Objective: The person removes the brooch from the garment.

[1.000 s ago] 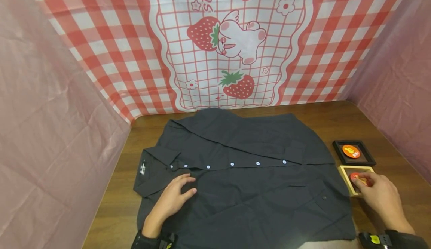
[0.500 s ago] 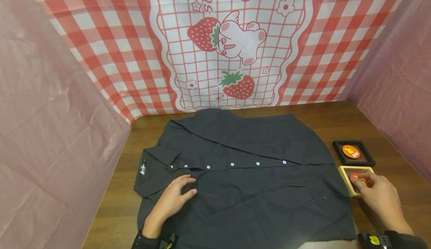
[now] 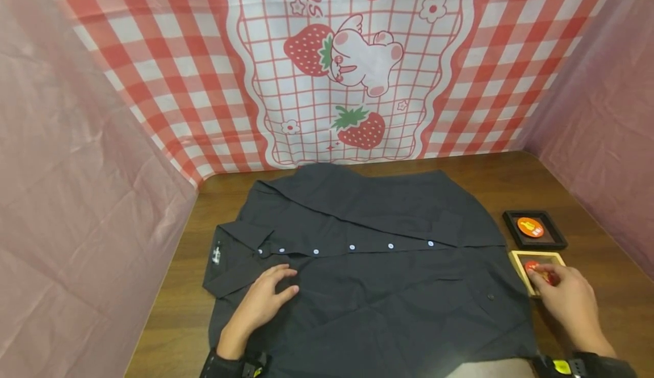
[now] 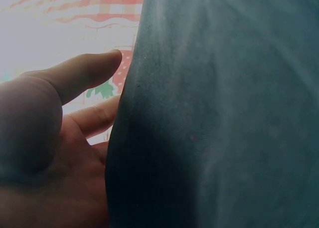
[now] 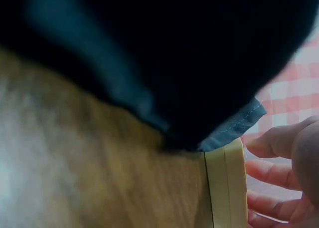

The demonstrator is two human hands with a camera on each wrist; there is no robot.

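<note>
A dark grey button-up shirt [image 3: 388,298] lies spread over the wooden table, its collar at the left. My left hand [image 3: 263,298] rests on the shirt below the collar, fingers loosely bent and holding nothing. In the left wrist view, dark cloth [image 4: 214,113] hides part of that hand [image 4: 65,138]. At the right, my right hand [image 3: 569,295] reaches into a yellow square frame [image 3: 518,270]. Its thumb and fingers pinch a round red badge [image 3: 531,265] there, partly covering it. In the right wrist view, the frame's side wall [image 5: 227,188] hides the fingertips.
Behind the yellow frame stands a black square frame [image 3: 559,242] with an orange round badge [image 3: 530,227] in it. A checked strawberry cloth [image 3: 332,83] hangs at the back. Pink curtains [image 3: 87,196] close off both sides of the wooden table [image 3: 174,287].
My right hand has shifted slightly left over the yellow frame, still at the red badge. The whole head view has moved a little. My left hand stays in place.
</note>
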